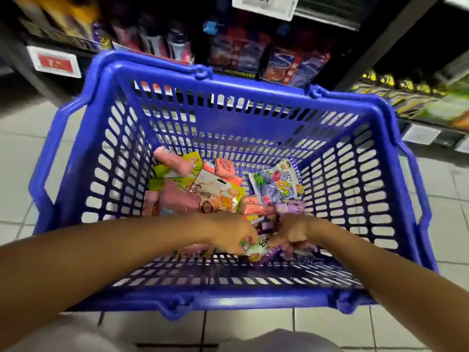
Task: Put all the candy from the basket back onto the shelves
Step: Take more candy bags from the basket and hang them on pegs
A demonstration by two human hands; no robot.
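Both hands deep in blue basket, risk of dropped candy.
Left hand and right hand pinching green-purple packet together; may slip, or drag neighbouring packets out.

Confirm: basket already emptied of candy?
No, many candy packs lie in the blue basket, and both hands are down among them.

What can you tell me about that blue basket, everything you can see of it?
The blue basket looks like moulded plastic, with slotted lattice walls and floor, a thick rim and handles folded down along its sides. It sits upright on the pale tiled floor before the shelves. Candy packets cover its floor, and both hands reach inside among the packets at the near wall.
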